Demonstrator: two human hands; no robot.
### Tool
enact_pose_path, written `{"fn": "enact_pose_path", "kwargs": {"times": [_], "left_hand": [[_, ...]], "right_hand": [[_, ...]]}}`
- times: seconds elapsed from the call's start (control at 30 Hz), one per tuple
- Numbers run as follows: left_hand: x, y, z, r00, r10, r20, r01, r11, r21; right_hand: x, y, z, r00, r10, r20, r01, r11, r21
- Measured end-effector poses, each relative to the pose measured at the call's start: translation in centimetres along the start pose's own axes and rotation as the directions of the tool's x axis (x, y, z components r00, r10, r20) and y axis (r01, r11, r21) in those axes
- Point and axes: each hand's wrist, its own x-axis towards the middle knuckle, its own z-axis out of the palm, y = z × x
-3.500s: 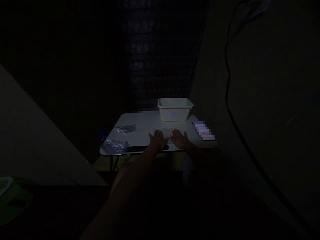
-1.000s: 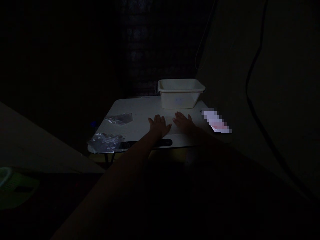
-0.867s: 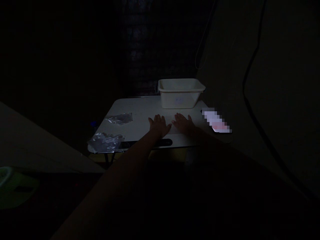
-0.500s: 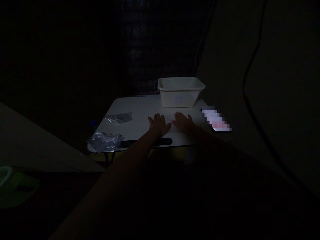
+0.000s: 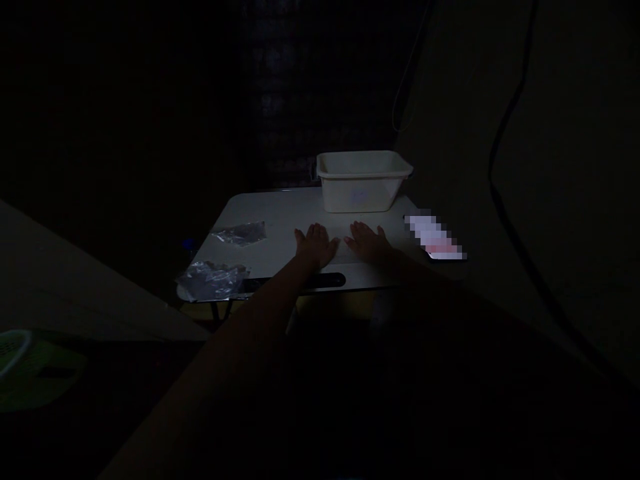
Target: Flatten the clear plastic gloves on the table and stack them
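Clear film (image 5: 343, 257), hazard: could crease or skid under uneven palm pressure.
Clear film, appearance: faint, seemingly thin and transparent; edges indistinct in dimness; flat on the white table (image 5: 280, 213), near frame centre.
Left hand (image 5: 314, 248): spread palm-down, apparently on the film, grasping nothing.
Right hand (image 5: 369, 245): likewise spread, grasping nothing.

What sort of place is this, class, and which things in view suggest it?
Probably a dim corner of a home, though the darkness hides much: a small white table, a cream plastic tub on it, and a green basket at lower left.
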Motion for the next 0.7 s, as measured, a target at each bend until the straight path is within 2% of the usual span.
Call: {"fn": "enact_pose_path", "kwargs": {"times": [0.17, 0.27, 0.43, 0.7], "left_hand": [[0.24, 0.06, -0.03, 0.997, 0.067, -0.039, -0.068, 0.998, -0.007], [0.42, 0.12, 0.13, 0.996, 0.087, -0.011, -0.086, 0.996, 0.003], [0.59, -0.23, 0.34, 0.997, 0.064, 0.047, -0.065, 0.998, 0.021], [0.24, -0.45, 0.03, 0.998, 0.028, 0.062, -0.029, 1.0, 0.012]], "right_hand": [[0.19, 0.07, 0.19, 1.0, 0.017, 0.022, -0.018, 1.0, 0.01], [0.2, 0.01, 0.09, 0.999, 0.021, 0.029, -0.022, 0.999, 0.027], [-0.05, -0.09, -0.19, 1.0, 0.01, 0.002, -0.01, 1.0, 0.0], [0.02, 0.12, -0.04, 1.0, 0.001, 0.028, -0.001, 1.0, 0.007]]}}
